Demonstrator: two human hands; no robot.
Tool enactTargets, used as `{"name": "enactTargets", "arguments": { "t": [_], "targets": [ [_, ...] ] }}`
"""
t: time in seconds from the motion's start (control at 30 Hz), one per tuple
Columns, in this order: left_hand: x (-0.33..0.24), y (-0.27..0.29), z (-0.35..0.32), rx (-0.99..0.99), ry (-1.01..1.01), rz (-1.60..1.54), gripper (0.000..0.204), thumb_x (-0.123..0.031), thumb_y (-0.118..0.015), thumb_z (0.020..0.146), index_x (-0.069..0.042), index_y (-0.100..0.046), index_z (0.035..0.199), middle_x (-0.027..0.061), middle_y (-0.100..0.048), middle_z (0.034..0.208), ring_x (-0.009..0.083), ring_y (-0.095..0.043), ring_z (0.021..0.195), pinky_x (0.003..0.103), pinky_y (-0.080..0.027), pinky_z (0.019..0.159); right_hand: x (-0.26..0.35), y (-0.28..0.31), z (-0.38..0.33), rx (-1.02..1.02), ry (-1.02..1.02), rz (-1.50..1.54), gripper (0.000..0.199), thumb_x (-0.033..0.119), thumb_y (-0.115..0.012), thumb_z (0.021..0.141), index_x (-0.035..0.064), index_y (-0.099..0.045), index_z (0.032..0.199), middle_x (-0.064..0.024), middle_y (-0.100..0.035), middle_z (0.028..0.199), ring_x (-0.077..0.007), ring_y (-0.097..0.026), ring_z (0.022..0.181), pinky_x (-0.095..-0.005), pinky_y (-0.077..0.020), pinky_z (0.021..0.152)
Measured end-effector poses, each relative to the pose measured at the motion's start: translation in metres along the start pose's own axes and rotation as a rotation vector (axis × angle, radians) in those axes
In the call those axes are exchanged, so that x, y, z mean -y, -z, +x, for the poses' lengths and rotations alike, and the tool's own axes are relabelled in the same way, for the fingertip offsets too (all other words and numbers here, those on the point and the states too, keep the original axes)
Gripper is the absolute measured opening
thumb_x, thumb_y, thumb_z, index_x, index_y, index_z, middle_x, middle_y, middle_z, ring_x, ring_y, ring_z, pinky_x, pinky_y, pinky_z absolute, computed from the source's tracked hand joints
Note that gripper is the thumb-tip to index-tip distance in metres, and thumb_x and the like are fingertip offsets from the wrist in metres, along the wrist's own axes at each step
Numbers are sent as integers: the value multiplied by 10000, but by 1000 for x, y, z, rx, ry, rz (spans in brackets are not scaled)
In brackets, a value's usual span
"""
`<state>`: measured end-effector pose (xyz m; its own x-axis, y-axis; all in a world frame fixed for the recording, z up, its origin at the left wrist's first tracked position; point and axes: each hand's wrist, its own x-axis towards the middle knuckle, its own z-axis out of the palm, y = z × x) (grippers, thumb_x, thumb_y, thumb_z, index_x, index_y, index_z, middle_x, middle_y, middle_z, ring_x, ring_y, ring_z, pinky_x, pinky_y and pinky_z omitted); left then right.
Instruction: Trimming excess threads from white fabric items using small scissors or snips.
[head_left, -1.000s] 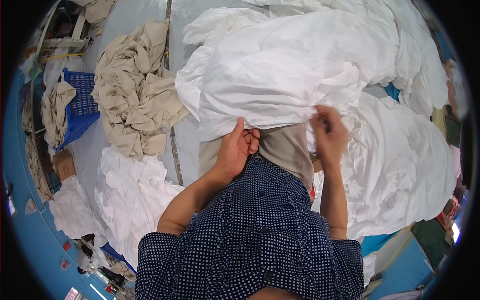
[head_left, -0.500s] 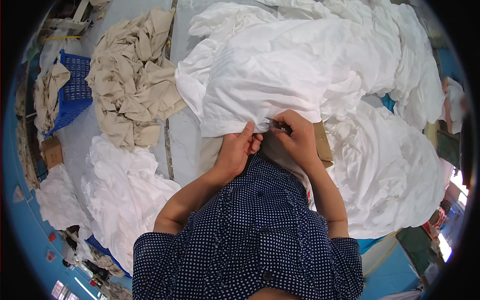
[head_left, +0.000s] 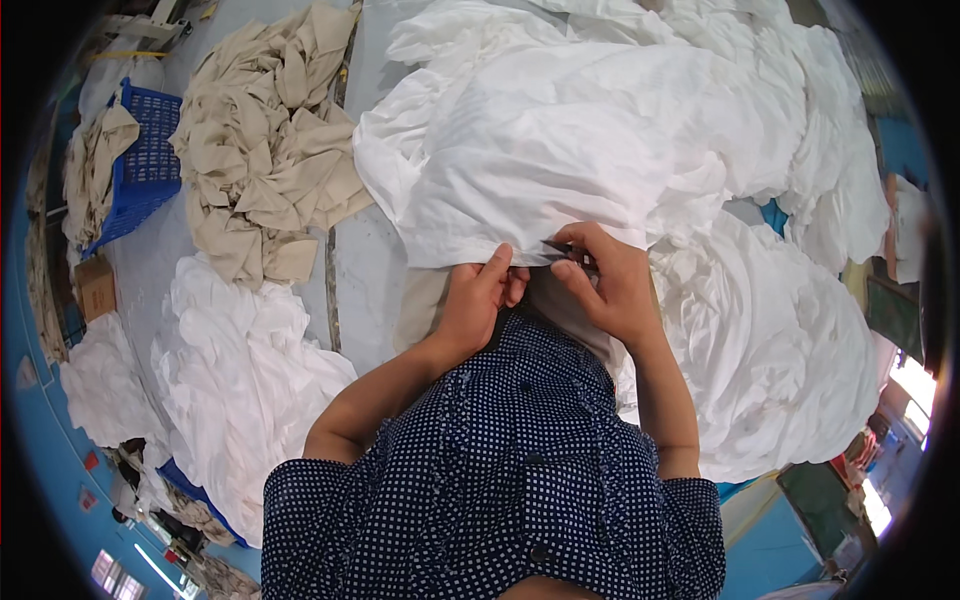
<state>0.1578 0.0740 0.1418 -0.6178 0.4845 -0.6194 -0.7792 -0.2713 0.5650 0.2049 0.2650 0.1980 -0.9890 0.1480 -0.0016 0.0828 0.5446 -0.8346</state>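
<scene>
A large white cloth (head_left: pixel 540 150) lies bunched in front of me, its hemmed lower edge hanging toward my body. My left hand (head_left: pixel 482 293) pinches that hem between thumb and fingers. In my right hand (head_left: pixel 610 285) is a small pair of dark thread snips (head_left: pixel 562 250), its pointed tips at the hem just right of my left fingers. Most of the snips' handle is hidden by my fingers. Whether the blades touch a thread is too small to make out.
On the grey table (head_left: pixel 365 285), a beige cloth heap (head_left: pixel 265 150) lies to the left, with a white heap (head_left: pixel 240 380) nearer me. Another white pile (head_left: pixel 760 350) is at the right. A blue plastic basket (head_left: pixel 150 150) with beige cloth stands far left, near a cardboard box (head_left: pixel 96 288).
My right hand, with the snips, has shifted slightly right and its thumb has moved lower. My left hand keeps its pinch on the hem. The whole view has tilted a little.
</scene>
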Motion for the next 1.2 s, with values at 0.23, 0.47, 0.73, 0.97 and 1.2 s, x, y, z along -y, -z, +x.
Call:
{"name": "enactTargets", "arguments": {
  "t": [0.23,0.47,0.73,0.97,1.2],
  "targets": [
    [1,3,-1,7,-18,34,372,-297,-549,1065,-4,-654,861,26,-602,701,96,-525,584,237,-393,549,-7,-3,13,90,232,-414,233,227,-767,822,114,-658,993,-32,-643,804,-270,-619,666,-378,-482,581],
    [0,4,-1,15,-20,17,367,-301,-552,1067,-12,-645,860,22,-606,713,91,-527,586,241,-396,536,-10,-4,17,84,336,-433,241,213,-782,794,121,-672,987,-30,-630,788,-256,-611,648,-370,-471,570],
    [1,7,0,27,-24,-8,345,-294,-556,1066,-18,-640,876,30,-623,746,94,-532,591,239,-402,535,-17,-8,17,41,385,-387,252,191,-795,778,105,-677,983,-37,-651,803,-261,-608,640,-366,-471,572],
    [1,7,0,39,-12,-17,323,-291,-562,1064,-20,-634,905,43,-640,774,96,-537,597,242,-406,537,-16,-11,19,52,421,-393,240,193,-795,780,107,-680,971,-28,-637,770,-244,-590,613,-359,-459,556],
    [4,12,3,64,1,-34,281,-264,-544,1072,-9,-613,976,84,-653,818,136,-544,608,259,-403,556,-20,-14,17,62,493,-501,209,179,-788,785,112,-679,950,-16,-619,748,-229,-580,596,-343,-444,530]
  ]
}}
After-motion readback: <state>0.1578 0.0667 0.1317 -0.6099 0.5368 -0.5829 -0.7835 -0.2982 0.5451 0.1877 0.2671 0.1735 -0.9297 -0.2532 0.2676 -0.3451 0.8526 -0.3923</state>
